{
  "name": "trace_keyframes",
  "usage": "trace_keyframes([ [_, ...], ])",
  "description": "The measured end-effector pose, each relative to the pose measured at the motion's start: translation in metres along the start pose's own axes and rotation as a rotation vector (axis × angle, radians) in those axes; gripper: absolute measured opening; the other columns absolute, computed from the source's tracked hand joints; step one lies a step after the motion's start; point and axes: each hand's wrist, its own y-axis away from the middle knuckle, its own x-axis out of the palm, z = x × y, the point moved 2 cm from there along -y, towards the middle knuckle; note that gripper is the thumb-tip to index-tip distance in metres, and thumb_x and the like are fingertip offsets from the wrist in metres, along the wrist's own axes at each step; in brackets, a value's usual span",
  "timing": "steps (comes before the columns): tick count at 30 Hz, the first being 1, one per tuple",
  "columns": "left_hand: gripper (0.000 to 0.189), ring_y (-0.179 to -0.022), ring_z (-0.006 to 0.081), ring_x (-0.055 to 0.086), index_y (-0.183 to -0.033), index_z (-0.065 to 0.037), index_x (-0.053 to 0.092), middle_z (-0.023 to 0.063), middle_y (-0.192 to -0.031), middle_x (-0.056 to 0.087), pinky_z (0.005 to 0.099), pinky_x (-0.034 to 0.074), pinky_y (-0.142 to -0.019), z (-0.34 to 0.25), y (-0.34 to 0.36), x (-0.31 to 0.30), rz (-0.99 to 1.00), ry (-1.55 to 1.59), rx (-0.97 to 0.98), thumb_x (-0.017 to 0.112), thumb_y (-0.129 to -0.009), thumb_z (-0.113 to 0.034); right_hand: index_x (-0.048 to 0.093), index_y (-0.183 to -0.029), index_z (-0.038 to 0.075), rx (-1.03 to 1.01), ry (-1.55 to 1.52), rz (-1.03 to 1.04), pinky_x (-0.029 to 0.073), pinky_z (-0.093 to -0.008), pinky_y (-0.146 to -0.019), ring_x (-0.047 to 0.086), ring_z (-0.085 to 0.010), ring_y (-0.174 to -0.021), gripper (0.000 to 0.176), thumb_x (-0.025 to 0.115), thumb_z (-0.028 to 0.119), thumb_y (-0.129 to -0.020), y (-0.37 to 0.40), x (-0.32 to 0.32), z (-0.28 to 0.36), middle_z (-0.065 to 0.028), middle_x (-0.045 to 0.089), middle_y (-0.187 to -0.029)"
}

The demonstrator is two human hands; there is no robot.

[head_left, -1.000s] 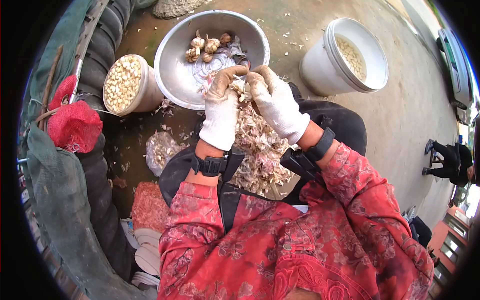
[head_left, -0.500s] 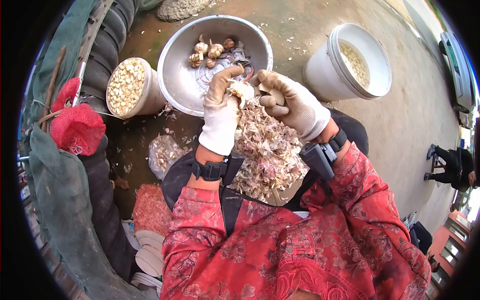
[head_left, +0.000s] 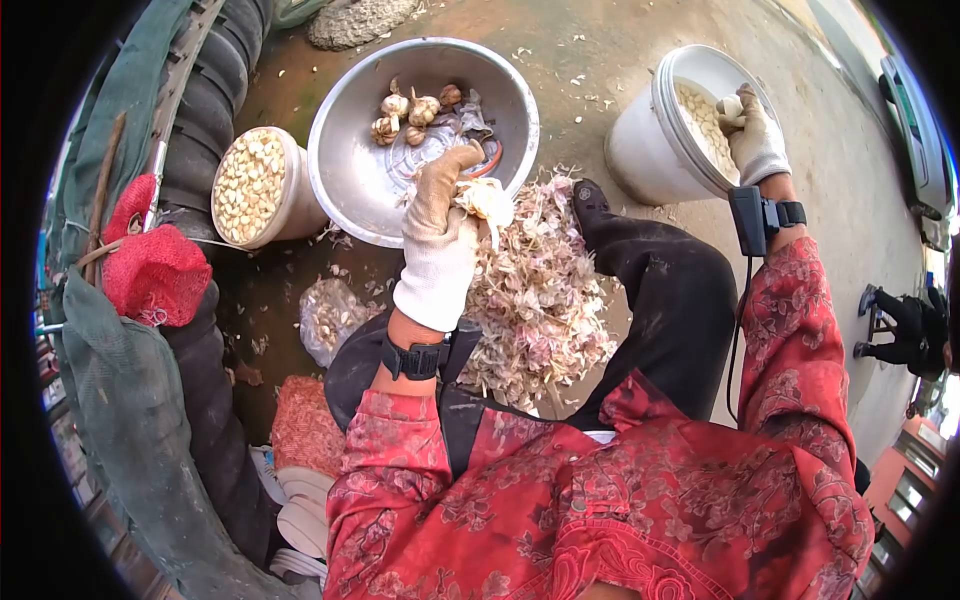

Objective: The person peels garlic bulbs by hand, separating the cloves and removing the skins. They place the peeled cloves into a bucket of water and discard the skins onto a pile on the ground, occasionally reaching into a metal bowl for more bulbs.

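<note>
My left hand [head_left: 440,235], in a soiled white glove, is closed around a partly broken garlic bulb [head_left: 486,203] with loose papery skin. It is held above the near rim of a metal basin [head_left: 345,180], where several whole garlic bulbs [head_left: 424,110] and some crumpled plastic lie. Over at the right, my gloved right hand [head_left: 758,145] reaches into the mouth of a white bucket [head_left: 640,140]. Pale garlic cloves [head_left: 732,107] show at its curled fingers, above the peeled cloves [head_left: 700,115] in the bucket. A heap of garlic skins [head_left: 545,300] lies between my legs.
A smaller bucket [head_left: 302,195] heaped with cloves stands left of the basin. Nearby are a plastic bag [head_left: 330,318], red mesh sacks [head_left: 155,265] and a row of tyres [head_left: 215,75]. A seated person [head_left: 900,330] and a parked car [head_left: 915,150] are far right.
My right hand has moved from beside the left hand out to the white bucket, carrying cloves. My right leg shows more. The left hand stays near its place with the garlic bulb.
</note>
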Motion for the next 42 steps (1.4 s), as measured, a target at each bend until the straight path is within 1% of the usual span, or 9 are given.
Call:
trace_keyframes([
  [4,0.054,-0.078,0.0088,0.058,-0.121,-0.008,0.053,0.0043,-0.107,0.06,0.0207,0.049,-0.063,0.001,-0.002,0.004,0.026,-0.056,0.04,0.035,-0.077,0.018,0.056,-0.109,-0.001,-0.126,0.901,-0.338,0.049,-0.0277,-0.061,0.058,-0.0165,-0.066,0.042,0.057,0.037,-0.092,-0.046,-0.044,0.011,-0.0106,0.061,-0.085],
  [9,0.053,-0.087,0.0119,0.06,-0.121,-0.007,0.053,0.0055,-0.109,0.059,0.0235,0.051,-0.072,0.004,-0.002,0.007,0.041,0.051,-0.015,0.038,-0.077,0.017,0.058,-0.106,0.001,-0.123,0.288,0.184,0.05,-0.0233,-0.065,0.061,-0.0121,-0.078,0.037,0.055,0.036,-0.094,0.022,0.034,-0.022,-0.0069,0.063,-0.089],
  [16,0.048,-0.092,0.011,0.058,-0.123,-0.006,0.052,0.0054,-0.111,0.058,0.0243,0.05,-0.077,-0.009,-0.004,0.005,0.085,-0.277,0.003,0.038,-0.082,0.013,0.057,-0.104,0.001,0.016,0.426,0.922,0.048,-0.0263,-0.066,0.06,-0.0124,-0.077,0.044,0.057,0.044,-0.092,0.174,0.137,-0.037,-0.007,0.063,-0.085],
  [17,0.044,-0.096,0.0113,0.057,-0.124,-0.006,0.051,0.0059,-0.113,0.058,0.0252,0.048,-0.085,-0.013,-0.003,0.008,0.109,-0.291,0.029,0.04,-0.085,0.01,0.056,-0.105,0.001,-0.135,0.431,0.963,0.049,-0.0288,-0.069,0.062,-0.015,-0.079,0.047,0.058,0.046,-0.09,0.177,0.139,-0.046,-0.0093,0.064,-0.087],
  [19,0.04,-0.072,0.0062,0.054,-0.123,-0.007,0.052,0.0031,-0.111,0.056,0.0194,0.046,-0.059,-0.001,-0.001,0.007,0.088,-0.137,-0.127,0.043,-0.086,0.006,0.054,-0.109,0.0,-0.216,0.554,1.031,0.05,-0.0336,-0.076,0.064,-0.0217,-0.085,0.051,0.056,0.048,-0.09,0.185,0.139,-0.04,-0.0146,0.065,-0.09],
  [23,0.032,-0.096,0.0111,0.057,-0.123,-0.004,0.052,0.0044,-0.114,0.057,0.0251,0.048,-0.084,0.006,0.001,0.008,0.066,0.028,-0.143,0.046,-0.092,-0.001,0.049,-0.117,0.002,-0.299,0.499,1.07,0.049,-0.0331,-0.072,0.063,-0.0211,-0.085,0.041,0.052,0.038,-0.095,0.185,0.143,-0.055,-0.0145,0.062,-0.095],
  [30,0.027,-0.103,0.0122,0.054,-0.119,-0.005,0.056,0.0025,-0.114,0.056,0.0279,0.044,-0.092,-0.002,0.001,0.009,0.078,0.052,-0.136,0.049,-0.094,-0.009,0.043,-0.122,0.01,-0.468,0.336,1.027,0.049,-0.0394,-0.068,0.064,-0.0353,-0.077,0.03,0.048,0.022,-0.095,0.193,0.148,-0.058,-0.0186,0.061,-0.085],
  [40,0.037,-0.104,0.0133,0.055,-0.125,-0.003,0.05,0.0046,-0.115,0.057,0.0265,0.045,-0.091,0.013,-0.005,0.0,0.138,-0.255,-0.132,0.045,-0.089,0.0,0.045,-0.121,0.006,-0.039,0.406,1.077,0.046,-0.0349,-0.087,0.06,-0.0258,-0.091,0.039,0.05,0.033,-0.094,0.172,0.144,-0.073,-0.015,0.061,-0.095],
  [42,0.037,-0.103,0.0132,0.056,-0.126,-0.003,0.05,0.0047,-0.116,0.057,0.0263,0.046,-0.091,0.014,-0.006,0.005,0.133,-0.204,-0.153,0.043,-0.089,0.001,0.047,-0.12,0.009,0.254,0.348,1.091,0.047,-0.0289,-0.064,0.059,-0.0157,-0.072,0.036,0.05,0.034,-0.094,0.17,0.141,-0.073,-0.0069,0.06,-0.088],
])
